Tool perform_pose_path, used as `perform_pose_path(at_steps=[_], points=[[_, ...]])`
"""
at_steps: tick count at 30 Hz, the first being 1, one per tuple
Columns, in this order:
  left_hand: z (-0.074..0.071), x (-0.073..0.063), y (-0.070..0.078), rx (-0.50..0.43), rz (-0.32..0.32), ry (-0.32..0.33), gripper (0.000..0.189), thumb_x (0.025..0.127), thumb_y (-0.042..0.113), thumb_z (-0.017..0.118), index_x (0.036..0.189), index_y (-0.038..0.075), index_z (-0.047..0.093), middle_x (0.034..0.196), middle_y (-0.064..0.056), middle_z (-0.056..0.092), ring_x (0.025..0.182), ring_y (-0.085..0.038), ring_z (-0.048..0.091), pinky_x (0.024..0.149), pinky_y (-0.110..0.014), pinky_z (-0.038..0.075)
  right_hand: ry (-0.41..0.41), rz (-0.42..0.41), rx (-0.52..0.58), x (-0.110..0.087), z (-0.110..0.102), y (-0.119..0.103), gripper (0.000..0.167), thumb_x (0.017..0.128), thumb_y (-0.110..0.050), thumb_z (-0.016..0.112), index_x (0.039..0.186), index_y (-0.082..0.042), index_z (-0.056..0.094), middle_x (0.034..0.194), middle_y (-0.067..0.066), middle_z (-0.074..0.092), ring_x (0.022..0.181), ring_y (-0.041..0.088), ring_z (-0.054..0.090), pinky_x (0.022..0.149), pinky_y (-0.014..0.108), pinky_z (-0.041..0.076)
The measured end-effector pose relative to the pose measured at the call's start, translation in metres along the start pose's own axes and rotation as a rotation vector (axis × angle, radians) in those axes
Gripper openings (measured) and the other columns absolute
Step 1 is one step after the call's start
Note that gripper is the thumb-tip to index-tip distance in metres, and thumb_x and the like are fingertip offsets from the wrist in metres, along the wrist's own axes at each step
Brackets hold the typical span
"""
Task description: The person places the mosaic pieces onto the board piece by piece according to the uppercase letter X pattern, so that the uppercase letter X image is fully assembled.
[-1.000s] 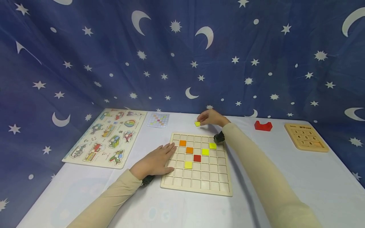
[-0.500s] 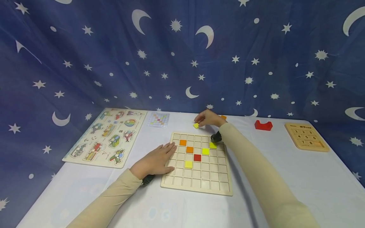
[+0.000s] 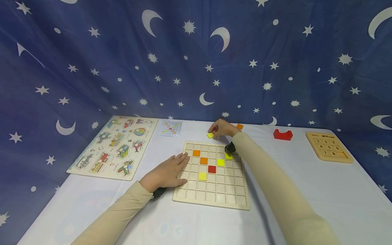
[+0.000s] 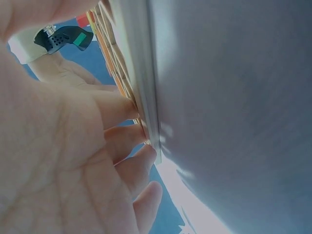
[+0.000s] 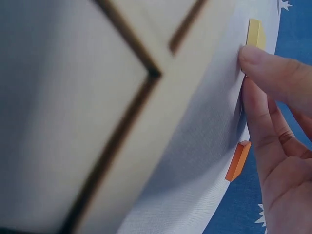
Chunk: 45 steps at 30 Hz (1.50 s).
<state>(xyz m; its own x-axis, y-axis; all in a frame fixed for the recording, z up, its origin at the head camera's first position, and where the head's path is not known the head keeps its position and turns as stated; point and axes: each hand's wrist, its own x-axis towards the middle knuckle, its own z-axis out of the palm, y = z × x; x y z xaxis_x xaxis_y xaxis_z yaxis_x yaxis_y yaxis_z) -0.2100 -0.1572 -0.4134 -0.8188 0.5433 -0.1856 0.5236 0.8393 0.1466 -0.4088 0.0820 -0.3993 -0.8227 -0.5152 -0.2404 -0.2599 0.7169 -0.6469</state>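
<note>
The right hand (image 3: 223, 128) pinched a yellow tile (image 3: 209, 135) beyond the board (image 3: 200, 195), near an orange tile (image 3: 240, 126), while the left hand (image 3: 166, 173) rested spread on the board's left edge.

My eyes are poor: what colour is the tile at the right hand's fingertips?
Yellow; the tile shows best in the head view.

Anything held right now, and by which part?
Right hand pinches a yellow tile by its palm-side edge. Left hand rests on the grid board, gripping nothing.
</note>
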Motion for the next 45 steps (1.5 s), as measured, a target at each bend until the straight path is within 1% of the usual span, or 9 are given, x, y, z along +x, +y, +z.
perform_pose_path(at_steps=[4,8,14,19,23,27,34,41,45], points=[[-0.001,0.000,0.000,0.014,-0.005,-0.009,0.079,0.090,0.045,0.054,0.149,0.002,0.023,0.157,-0.014,0.019,0.146,-0.028,0.019,0.119,-0.044,0.020,0.006,-0.005,-0.017,-0.001,0.000,-0.001,0.024,0.074,0.002,0.075,0.097,-0.006,0.074,0.092,0.008,0.068,0.078,0.017,0.054,0.072,0.024,0.050],[-0.003,0.001,0.000,0.048,-0.008,-0.021,0.080,0.090,0.047,0.055,0.149,0.003,0.023,0.157,-0.013,0.019,0.145,-0.026,0.020,0.119,-0.043,0.019,0.023,0.029,-0.035,-0.003,0.002,-0.004,0.026,0.076,0.002,0.073,0.101,-0.005,0.073,0.098,0.010,0.068,0.080,0.017,0.053,0.074,0.022,0.049],[-0.008,0.004,-0.001,0.061,0.010,0.001,0.083,0.086,0.050,0.060,0.147,0.003,0.029,0.154,-0.016,0.026,0.143,-0.029,0.027,0.118,-0.046,0.022,0.047,0.035,-0.067,-0.006,0.005,-0.006,0.027,0.077,0.001,0.073,0.103,-0.004,0.072,0.097,0.010,0.068,0.079,0.016,0.051,0.070,0.018,0.046],[-0.011,0.009,-0.007,0.050,-0.006,0.008,0.092,0.082,0.057,0.061,0.146,0.001,0.030,0.154,-0.017,0.026,0.143,-0.030,0.026,0.118,-0.045,0.022,0.057,0.038,-0.072,-0.006,0.006,-0.004,0.027,0.077,0.000,0.074,0.103,-0.005,0.073,0.096,0.009,0.067,0.080,0.017,0.051,0.072,0.020,0.046],[-0.014,0.014,-0.010,0.043,-0.013,-0.001,0.089,0.085,0.057,0.057,0.147,0.000,0.028,0.155,-0.016,0.025,0.144,-0.029,0.023,0.119,-0.045,0.020,0.061,0.042,-0.071,-0.005,0.006,-0.003,0.027,0.077,-0.001,0.074,0.104,-0.005,0.073,0.095,0.009,0.067,0.079,0.016,0.051,0.072,0.020,0.046],[-0.016,0.019,-0.012,0.077,-0.017,-0.013,0.082,0.089,0.051,0.055,0.147,0.001,0.027,0.155,-0.014,0.025,0.144,-0.029,0.023,0.119,-0.044,0.020,0.066,0.045,-0.064,-0.005,0.007,-0.002,0.027,0.077,-0.002,0.074,0.104,-0.006,0.072,0.095,0.008,0.068,0.078,0.015,0.052,0.071,0.019,0.045],[-0.017,0.022,-0.013,0.112,-0.018,-0.020,0.082,0.089,0.050,0.056,0.148,0.001,0.026,0.155,-0.015,0.024,0.144,-0.030,0.022,0.119,-0.046,0.020,0.090,-0.002,-0.054,-0.008,0.007,-0.003,0.029,0.078,-0.004,0.074,0.106,-0.005,0.071,0.098,0.009,0.068,0.080,0.015,0.053,0.073,0.021,0.047],[-0.015,0.025,-0.012,0.167,-0.008,-0.014,0.082,0.089,0.050,0.054,0.147,-0.001,0.027,0.155,-0.016,0.024,0.145,-0.030,0.020,0.119,-0.045,0.018,0.133,-0.089,0.053,-0.019,0.006,-0.005,0.029,0.079,-0.002,0.072,0.108,-0.001,0.069,0.108,0.015,0.067,0.092,0.020,0.061,0.087,0.030,0.053],[-0.016,0.025,-0.010,0.168,-0.012,-0.017,0.081,0.089,0.048,0.054,0.147,-0.002,0.026,0.154,-0.017,0.025,0.145,-0.031,0.020,0.120,-0.044,0.017,0.165,-0.133,0.108,-0.028,0.005,-0.008,0.029,0.080,-0.001,0.071,0.108,0.000,0.069,0.109,0.016,0.067,0.095,0.023,0.063,0.089,0.033,0.054]])
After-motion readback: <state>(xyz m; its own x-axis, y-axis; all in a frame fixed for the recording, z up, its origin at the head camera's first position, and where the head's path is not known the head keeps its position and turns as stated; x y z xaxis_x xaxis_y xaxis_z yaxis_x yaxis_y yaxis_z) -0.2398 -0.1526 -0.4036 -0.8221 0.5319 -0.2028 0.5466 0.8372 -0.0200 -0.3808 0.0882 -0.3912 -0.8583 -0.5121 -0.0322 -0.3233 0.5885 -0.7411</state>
